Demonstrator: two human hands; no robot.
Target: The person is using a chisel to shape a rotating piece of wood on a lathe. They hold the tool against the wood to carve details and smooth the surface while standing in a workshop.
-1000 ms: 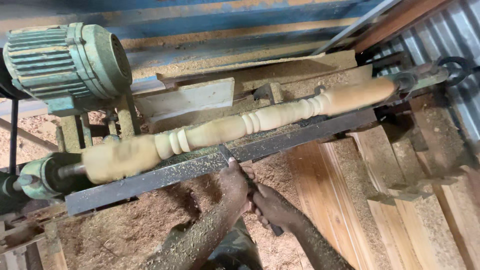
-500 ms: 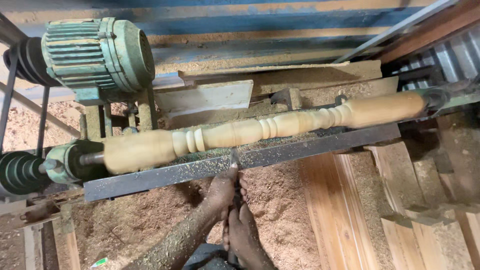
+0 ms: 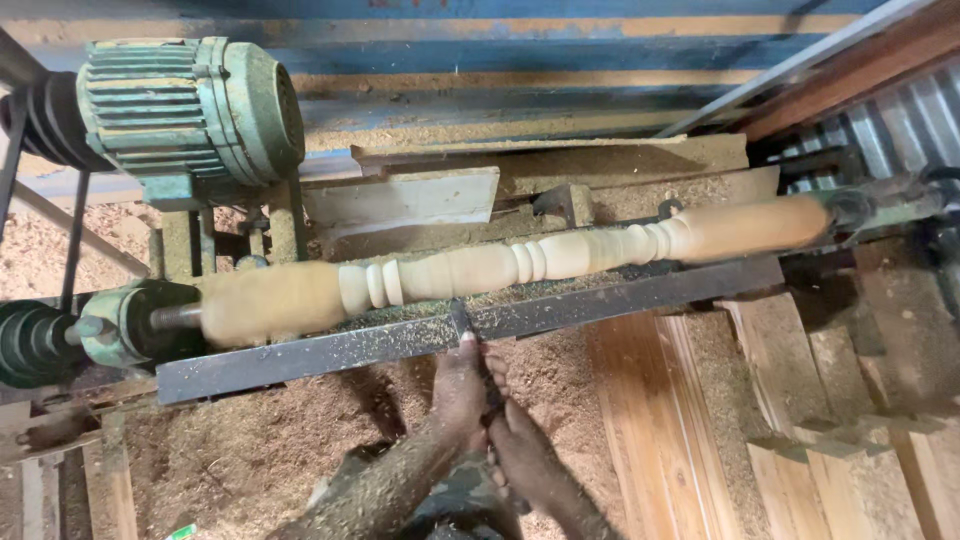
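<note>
Pale turned wooden spindle (image 3: 500, 270) lies horizontal in lathe; dark chisel (image 3: 462, 320) touches it.

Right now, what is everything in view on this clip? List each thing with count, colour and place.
turned wooden spindle: one, pale tan, mounted across the lathe, centre
steel tool rest bar: one, dark grey, dusted with shavings, just below the spindle
chisel: one, dark, lying across the bar, tip at the spindle
electric motor: one, green, upper left
belt pulley: one, dark, far left
sawdust: tan heap, under the bar
wooden planks: several, reddish brown, lower right
left hand: gripping the chisel by the bar
right hand: behind it on the handle
</note>
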